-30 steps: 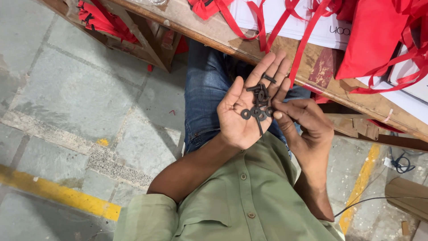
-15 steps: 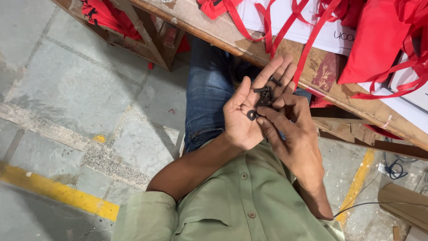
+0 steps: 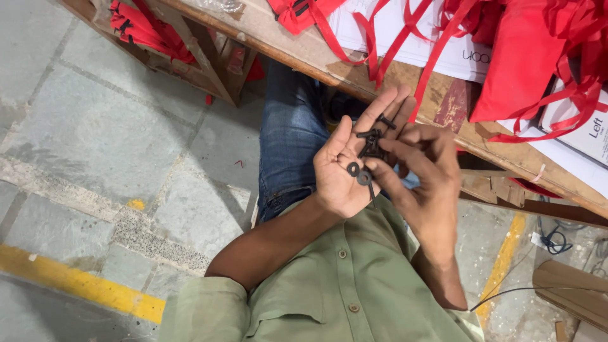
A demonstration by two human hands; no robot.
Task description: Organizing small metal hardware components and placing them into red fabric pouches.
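Now my right hand [image 3: 423, 183] has come in over my left hand [image 3: 351, 161], fingertips pinched on one black screw [image 3: 369, 185]. The left lies open, cupping the pile of screws and washers [image 3: 367, 147], so I'm sorting rather than just holding.

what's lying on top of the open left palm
On the left hand lie small black screws and two black washers. The right hand covers some.

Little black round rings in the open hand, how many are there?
2 flat black metal washers: one on the left palm, the other right beside it, at the right hand's fingertips. More may hide in the pile of black screws.
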